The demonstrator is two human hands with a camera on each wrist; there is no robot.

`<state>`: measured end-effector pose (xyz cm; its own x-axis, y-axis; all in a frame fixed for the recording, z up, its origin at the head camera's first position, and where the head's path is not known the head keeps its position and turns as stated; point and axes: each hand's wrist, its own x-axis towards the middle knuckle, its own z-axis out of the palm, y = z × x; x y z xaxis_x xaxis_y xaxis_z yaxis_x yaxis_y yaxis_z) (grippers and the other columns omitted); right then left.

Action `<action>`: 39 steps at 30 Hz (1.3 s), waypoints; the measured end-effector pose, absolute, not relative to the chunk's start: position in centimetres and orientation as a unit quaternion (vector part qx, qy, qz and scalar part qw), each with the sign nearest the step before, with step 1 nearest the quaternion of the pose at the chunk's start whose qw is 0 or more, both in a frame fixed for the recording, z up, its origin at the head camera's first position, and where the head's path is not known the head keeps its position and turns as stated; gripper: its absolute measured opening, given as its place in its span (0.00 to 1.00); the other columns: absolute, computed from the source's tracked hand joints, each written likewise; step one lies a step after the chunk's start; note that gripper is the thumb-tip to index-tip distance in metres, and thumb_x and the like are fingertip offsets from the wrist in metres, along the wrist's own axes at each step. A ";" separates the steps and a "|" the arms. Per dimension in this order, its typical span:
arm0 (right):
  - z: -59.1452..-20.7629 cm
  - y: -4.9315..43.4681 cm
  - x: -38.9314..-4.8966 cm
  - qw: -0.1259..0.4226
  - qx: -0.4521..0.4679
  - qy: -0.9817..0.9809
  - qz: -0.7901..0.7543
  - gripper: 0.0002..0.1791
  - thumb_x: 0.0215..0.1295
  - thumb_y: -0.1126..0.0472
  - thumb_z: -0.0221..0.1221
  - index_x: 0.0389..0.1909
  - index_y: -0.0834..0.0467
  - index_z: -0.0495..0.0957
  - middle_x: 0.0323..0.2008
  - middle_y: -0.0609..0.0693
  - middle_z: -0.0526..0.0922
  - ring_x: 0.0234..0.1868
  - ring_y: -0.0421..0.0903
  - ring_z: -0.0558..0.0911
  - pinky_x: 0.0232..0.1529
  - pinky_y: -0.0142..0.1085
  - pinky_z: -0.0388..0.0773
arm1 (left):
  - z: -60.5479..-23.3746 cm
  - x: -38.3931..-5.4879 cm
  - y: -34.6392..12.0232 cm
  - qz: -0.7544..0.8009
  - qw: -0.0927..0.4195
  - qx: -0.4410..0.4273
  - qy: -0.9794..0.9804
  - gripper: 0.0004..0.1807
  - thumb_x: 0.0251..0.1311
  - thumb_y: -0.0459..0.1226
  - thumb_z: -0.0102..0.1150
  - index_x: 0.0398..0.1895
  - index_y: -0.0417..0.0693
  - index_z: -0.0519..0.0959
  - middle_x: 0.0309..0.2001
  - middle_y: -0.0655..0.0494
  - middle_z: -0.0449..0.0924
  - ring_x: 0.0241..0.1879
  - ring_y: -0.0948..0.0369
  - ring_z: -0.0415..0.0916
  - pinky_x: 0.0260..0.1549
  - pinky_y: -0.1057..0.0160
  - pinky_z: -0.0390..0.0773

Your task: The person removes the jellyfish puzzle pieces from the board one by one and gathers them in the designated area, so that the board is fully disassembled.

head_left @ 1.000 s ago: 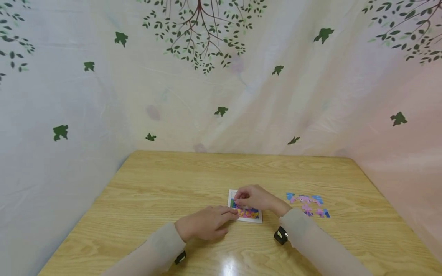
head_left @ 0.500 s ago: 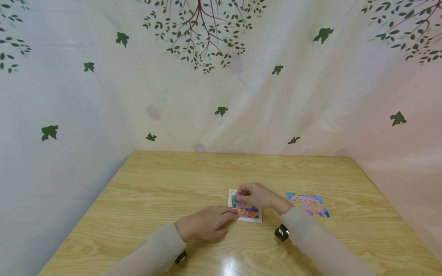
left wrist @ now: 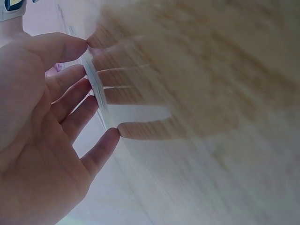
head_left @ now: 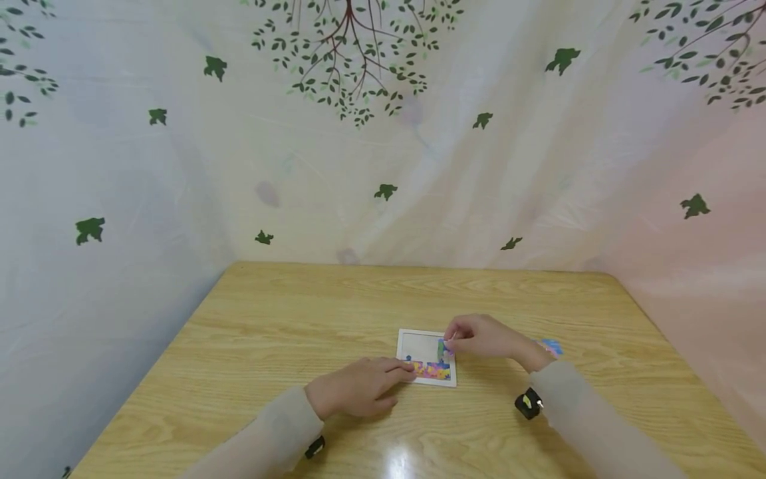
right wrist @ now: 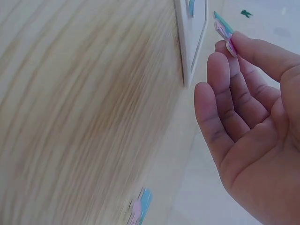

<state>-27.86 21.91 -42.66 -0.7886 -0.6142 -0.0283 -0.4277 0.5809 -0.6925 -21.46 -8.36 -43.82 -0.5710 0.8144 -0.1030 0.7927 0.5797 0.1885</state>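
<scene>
A small white puzzle tray (head_left: pixel 419 344) lies on the table, with a row of colourful pieces (head_left: pixel 432 370) along its near side. My left hand (head_left: pixel 359 386) rests at the tray's near left corner, its extended fingertips covering part of that row. In the left wrist view, thumb and fingers (left wrist: pixel 75 89) touch along the tray's edge. Over the tray's right side, my right hand (head_left: pixel 485 339) pinches a green, blue and pink puzzle piece (head_left: pixel 441 350) between thumb and forefinger. The right wrist view shows this puzzle piece (right wrist: pixel 226 35) edge-on, above the surface.
Loose blue and pink puzzle pieces (head_left: pixel 552 346) lie to the right, mostly hidden behind my right forearm. A wooden table (head_left: pixel 299 313) extends to a printed cloth backdrop (head_left: pixel 323 226). Black wrist cameras (head_left: pixel 529 404) hang beneath both sleeves.
My right hand has carried the pinched puzzle piece from the tray's left side to its right side, uncovering the white base and covering most loose pieces. The left hand stays put.
</scene>
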 end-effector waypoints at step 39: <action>-43.8 31.8 -25.2 0.130 -0.235 0.904 -0.332 0.05 0.72 0.60 0.63 0.42 0.58 0.81 0.34 0.46 0.81 0.33 0.38 0.77 0.33 0.31 0.78 | -44.0 -21.6 -8.4 0.061 0.087 0.457 0.883 0.27 0.74 0.41 0.56 0.75 0.53 0.69 0.76 0.59 0.65 0.74 0.58 0.62 0.69 0.52 0.68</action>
